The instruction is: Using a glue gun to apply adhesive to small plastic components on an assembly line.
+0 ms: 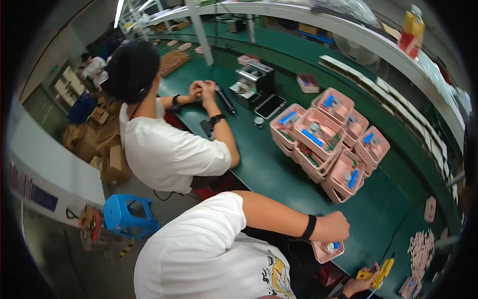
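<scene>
One long green workbench [383, 214], with the work on it, to judge by the layout, only part-way through. Midway along, a heaped stack of pink trays [324, 157], those with visible insides already loaded with small parts; whether finished or waiting, impossible to tell. Toward the right, a loose heap of pink strips [420, 251], apparently unused. At the bench's near edge, a single working tray [322, 253], also pink, open on top with parts inside, so seemingly unfinished. Directly over it, the left hand [332, 226], curled, fingertips hidden; cannot tell what, if anything, inside the grip. Lower right, apart from that tray, the right hand [361, 285], wrapped around a yellow hand tool [384, 273].

Counted: one co-worker [164, 144] at the bench, one farther person [93, 67] in the background; one blue stool [129, 212]; one bench machine [256, 74]; at least seven trays in the stack, lower ones partly hidden; one tray under the left hand; one yellow tool; one phone-like slab [270, 106]; one small round spool [258, 121]; at least five blue blocks [311, 138] in the stack, plus one in the working tray; strips too tangled for counting.
</scene>
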Demonstrator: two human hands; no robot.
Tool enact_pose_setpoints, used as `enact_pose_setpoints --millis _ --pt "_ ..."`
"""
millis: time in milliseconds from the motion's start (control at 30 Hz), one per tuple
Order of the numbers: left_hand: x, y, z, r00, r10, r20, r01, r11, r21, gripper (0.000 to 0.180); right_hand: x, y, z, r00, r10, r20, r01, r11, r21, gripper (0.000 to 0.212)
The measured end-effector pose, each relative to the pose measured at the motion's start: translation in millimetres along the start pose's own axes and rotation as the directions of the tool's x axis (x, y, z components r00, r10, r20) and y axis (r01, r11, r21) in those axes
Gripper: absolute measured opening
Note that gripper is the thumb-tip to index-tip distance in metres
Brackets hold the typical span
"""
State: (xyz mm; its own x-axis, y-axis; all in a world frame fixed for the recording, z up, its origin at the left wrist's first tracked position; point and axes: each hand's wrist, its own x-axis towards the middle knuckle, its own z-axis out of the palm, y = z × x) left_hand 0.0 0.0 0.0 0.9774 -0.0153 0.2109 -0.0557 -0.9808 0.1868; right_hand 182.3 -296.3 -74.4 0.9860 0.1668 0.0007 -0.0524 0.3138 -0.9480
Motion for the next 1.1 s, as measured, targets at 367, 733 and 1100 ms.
enact_pose_setpoints --millis 367,733,1100 --pt "-55.3 -25.0 -17.6 0.993 -0.114 -0.034 0.103 0.963 -0.249 0.020 2.8 28.3 18.6 0.986 -0.163 -0.026 0.160 0.983 -0.085 0.051" --pt "-61.2 -11.9 3.2 0.865 -0.454 -0.216 0.180 0.682 -0.709 0.030 -74.3 -27.3 162.0 0.997 -0.043 0.057 0.052 0.984 -0.168 0.051" --pt "-64.9 1.0 -3.7 0.848 -0.526 -0.062 0.154 0.356 -0.922 0.026 -112.7 -87.9 128.2 0.941 0.330 0.079 -0.257 0.844 -0.471 0.024"
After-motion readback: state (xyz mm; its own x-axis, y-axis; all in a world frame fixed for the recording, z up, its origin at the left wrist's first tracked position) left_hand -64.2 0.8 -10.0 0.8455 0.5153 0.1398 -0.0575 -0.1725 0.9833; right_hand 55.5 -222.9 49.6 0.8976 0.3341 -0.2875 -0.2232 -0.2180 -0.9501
